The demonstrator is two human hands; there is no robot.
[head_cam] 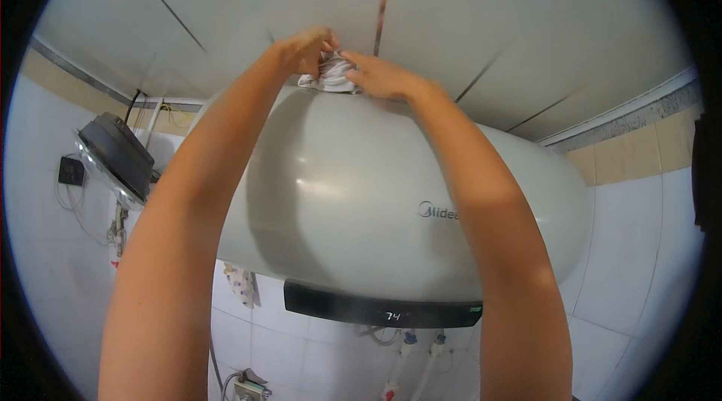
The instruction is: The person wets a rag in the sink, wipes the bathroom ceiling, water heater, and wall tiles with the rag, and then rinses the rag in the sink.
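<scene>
A crumpled white cloth (334, 75) lies on the top of a white Midea water heater (361, 175), close under the ceiling. My left hand (310, 50) has its fingers bent around the cloth's upper left side and grips it. From the right, my right hand (381, 74) touches the cloth with its fingertips, the fingers somewhat apart; whether they pinch it is not clear. Both arms reach up across the heater's front. A black display strip (383, 306) with lit digits runs along the heater's lower edge.
The panelled ceiling (440, 17) is just above my hands. At the left hang a round dark fixture with a shiny rim (115, 158) and a small black box (71, 170) with cables. Below the heater are pipes with valves (407, 343) and a dotted cloth (241, 285).
</scene>
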